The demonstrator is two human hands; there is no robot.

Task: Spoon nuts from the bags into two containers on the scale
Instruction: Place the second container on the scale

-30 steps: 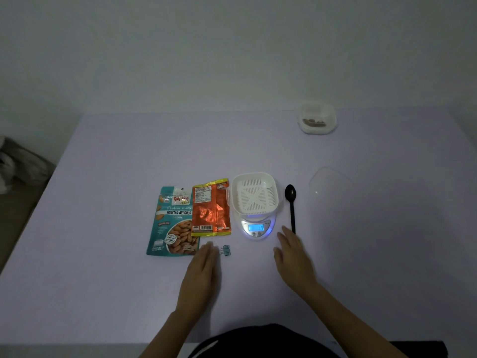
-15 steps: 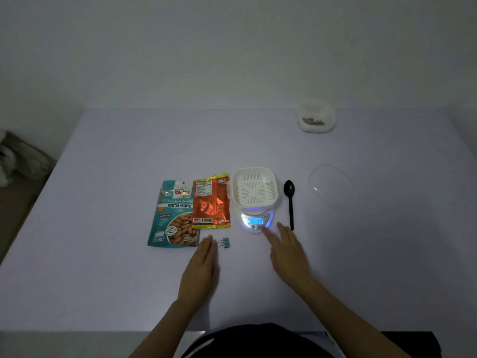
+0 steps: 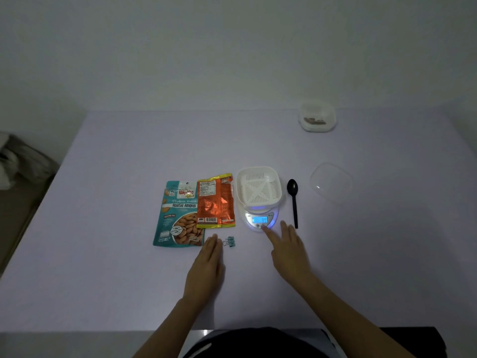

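Head view: the right hand (image 3: pixel 289 250), spread and empty, puts a fingertip on the scale (image 3: pixel 260 220) button near the table's (image 3: pixel 116 254) front edge; left hand (image 3: pixel 206 264) lies flat, empty. Press lightly to zero the white container (image 3: pixel 258 187). The almond bag (image 3: pixel 178 215) and orange bag (image 3: pixel 216 200) lie just left.

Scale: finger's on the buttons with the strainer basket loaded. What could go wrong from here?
1. The scale display reads 39 with the white basket on it; if the right hand fingertip's press doesn't zero it, weights will likely be off.
2. The basket bottom is slotted, so small nuts might slip through.
3. The orange bag overlaps the almond bag; lifting one could drag the other.
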